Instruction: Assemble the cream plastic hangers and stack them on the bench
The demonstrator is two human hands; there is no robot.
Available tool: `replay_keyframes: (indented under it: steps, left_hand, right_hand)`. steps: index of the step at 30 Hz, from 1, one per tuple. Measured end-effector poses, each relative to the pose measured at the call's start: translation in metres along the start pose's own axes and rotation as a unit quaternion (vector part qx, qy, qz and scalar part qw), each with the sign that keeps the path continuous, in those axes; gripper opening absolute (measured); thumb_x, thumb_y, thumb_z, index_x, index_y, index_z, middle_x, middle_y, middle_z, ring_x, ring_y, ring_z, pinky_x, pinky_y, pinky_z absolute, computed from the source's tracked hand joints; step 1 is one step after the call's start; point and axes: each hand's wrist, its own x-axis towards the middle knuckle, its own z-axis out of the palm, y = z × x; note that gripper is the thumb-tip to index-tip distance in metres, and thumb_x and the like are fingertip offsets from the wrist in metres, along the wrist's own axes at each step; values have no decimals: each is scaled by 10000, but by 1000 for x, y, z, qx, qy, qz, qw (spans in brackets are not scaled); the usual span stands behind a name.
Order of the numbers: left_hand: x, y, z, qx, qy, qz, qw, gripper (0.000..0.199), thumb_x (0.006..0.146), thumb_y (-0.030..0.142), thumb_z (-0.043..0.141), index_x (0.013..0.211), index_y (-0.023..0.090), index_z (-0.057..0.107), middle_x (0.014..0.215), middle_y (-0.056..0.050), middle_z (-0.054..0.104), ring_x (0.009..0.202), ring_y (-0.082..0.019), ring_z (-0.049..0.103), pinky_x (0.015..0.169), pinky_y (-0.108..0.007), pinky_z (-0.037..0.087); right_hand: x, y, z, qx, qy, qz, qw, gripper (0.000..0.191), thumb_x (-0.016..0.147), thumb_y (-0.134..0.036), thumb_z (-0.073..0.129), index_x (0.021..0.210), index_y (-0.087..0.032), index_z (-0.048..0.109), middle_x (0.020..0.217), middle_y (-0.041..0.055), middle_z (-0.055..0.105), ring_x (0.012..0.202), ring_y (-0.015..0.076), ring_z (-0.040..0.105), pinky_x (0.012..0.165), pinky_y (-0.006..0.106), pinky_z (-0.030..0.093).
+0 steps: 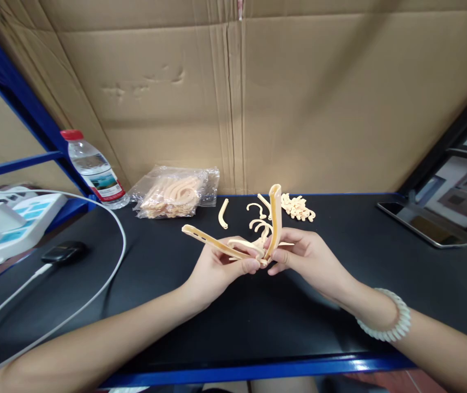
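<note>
Low over the black table, my left hand point(221, 265) is closed on a long cream plastic strip point(207, 238) with slots near its far end. My right hand point(305, 254) pinches a second, bent cream plastic strip point(276, 215) that points upward. The two strips meet between my fingertips in a V shape; whether they are joined there I cannot tell. Just behind my fingers lie thin curved cream pieces point(261, 225), partly hidden by the hands. A single curved piece point(223, 214) rests farther back, left of the strips.
At the back stand a clear bag of cream parts point(172, 194) and a red-capped water bottle point(96, 172). A pile of small cream pieces point(298, 207) lies behind my right hand. To the right is a phone point(417, 224); to the left, a white cable point(121, 262) and power strip point(21, 224).
</note>
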Motion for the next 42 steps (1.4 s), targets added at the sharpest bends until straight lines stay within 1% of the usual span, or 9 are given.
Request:
replay_keyframes:
  steps: [6, 11, 14, 21, 25, 29, 33, 37, 42]
  left_hand:
    - [0, 2, 2, 18, -2, -2, 1000, 98, 658, 214, 811, 674, 155, 734, 676, -42, 690, 642, -167, 625, 646, -292, 517]
    - [0, 3, 2, 6, -15, -25, 1000, 128, 645, 234, 824, 673, 152, 730, 638, -28, 669, 597, -144, 591, 612, -275, 504]
    - [0, 2, 2, 1, -17, -34, 999, 131, 643, 235, 826, 670, 151, 729, 642, -28, 670, 585, -135, 580, 596, -264, 494]
    - [-3, -3, 4, 18, 4, 0, 1000, 108, 661, 226, 814, 680, 151, 738, 672, -27, 669, 640, -157, 616, 661, -281, 511]
    - [-6, -7, 6, -10, 34, 2, 999, 95, 656, 199, 815, 700, 156, 742, 732, -31, 693, 624, -147, 631, 620, -263, 521]
    - [-8, -9, 10, -24, 63, -1, 998, 125, 643, 198, 826, 696, 154, 722, 731, -21, 699, 607, -137, 643, 596, -245, 530]
    - [-9, -8, 14, -9, 83, -2, 996, 155, 680, 231, 813, 718, 149, 687, 663, -6, 681, 597, -132, 645, 602, -237, 541]
    - [-9, -7, 14, 12, 86, 6, 996, 152, 735, 247, 781, 730, 140, 673, 603, 7, 657, 579, -109, 630, 611, -212, 538]
    - [-9, -9, 14, -20, 87, -12, 996, 179, 720, 255, 801, 750, 133, 673, 676, 3, 684, 598, -95, 638, 601, -191, 540]
  right_hand:
    - [-1, -1, 0, -31, 11, -6, 999, 125, 777, -304, 751, 804, -195, 695, 930, 41, 719, 769, 170, 711, 643, 271, 611]
    - [-2, -2, 1, -55, 18, -5, 998, 120, 761, -293, 759, 814, -194, 715, 824, 24, 705, 745, 169, 705, 625, 269, 603]
    - [-2, -1, 2, -53, 14, -2, 999, 123, 756, -295, 763, 810, -193, 719, 808, 21, 696, 739, 172, 705, 634, 281, 606]
    - [-1, 4, 3, -41, 28, -19, 999, 154, 734, -318, 792, 759, -195, 702, 761, 15, 706, 685, 159, 692, 643, 296, 605]
    - [0, 9, 3, -42, 43, -24, 998, 180, 722, -333, 800, 739, -198, 683, 737, 11, 696, 684, 160, 685, 636, 297, 597]
    - [0, 13, 4, -39, 54, -32, 997, 185, 727, -325, 795, 728, -196, 663, 720, 4, 685, 669, 146, 671, 633, 279, 579]
    - [0, 16, 7, -37, 67, -37, 996, 220, 722, -348, 803, 733, -196, 643, 734, 8, 683, 667, 154, 670, 638, 291, 566]
    - [-1, 18, 10, -20, 77, -29, 996, 279, 712, -393, 810, 743, -195, 617, 747, 16, 685, 662, 164, 673, 650, 310, 569]
    - [0, 20, 12, -9, 101, -30, 994, 314, 699, -389, 821, 709, -189, 579, 758, 10, 677, 655, 144, 660, 607, 273, 567]
